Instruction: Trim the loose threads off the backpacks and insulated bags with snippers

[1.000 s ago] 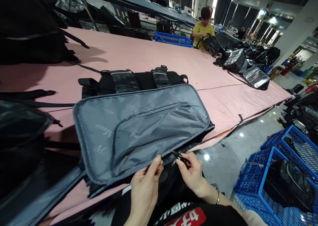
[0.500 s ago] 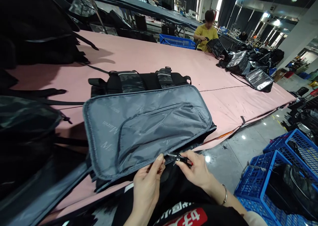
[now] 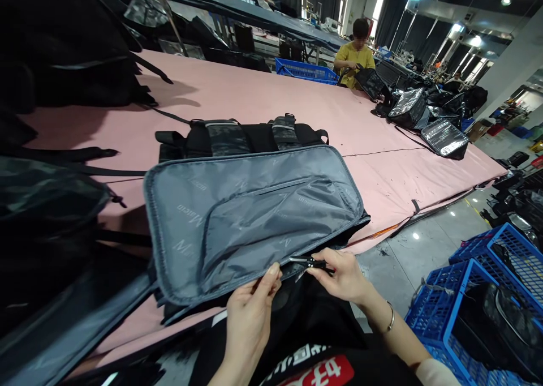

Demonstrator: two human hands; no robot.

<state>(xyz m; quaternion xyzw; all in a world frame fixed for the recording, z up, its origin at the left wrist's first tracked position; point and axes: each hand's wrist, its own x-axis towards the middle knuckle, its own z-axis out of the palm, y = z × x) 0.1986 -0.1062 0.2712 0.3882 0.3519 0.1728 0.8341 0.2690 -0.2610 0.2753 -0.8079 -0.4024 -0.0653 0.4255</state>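
An opened black backpack [image 3: 237, 137] lies on the pink table [image 3: 254, 97], its grey lined flap [image 3: 250, 216] folded toward me. My left hand [image 3: 250, 312] pinches the flap's near edge between thumb and fingers. My right hand [image 3: 343, 273] is closed on small black thread snips [image 3: 307, 261], whose tips touch the flap's edge seam just right of my left thumb.
Dark bags [image 3: 46, 216] crowd the left side of the table. Blue crates [image 3: 487, 295] holding bags stand on the floor at right. A person in a yellow shirt [image 3: 355, 58] works at the far end beside more bags [image 3: 424, 120] and a blue crate [image 3: 305, 69].
My right hand has shifted slightly right and turned the snips flatter against the flap edge. The left hand keeps its pinch. The view has drifted a little.
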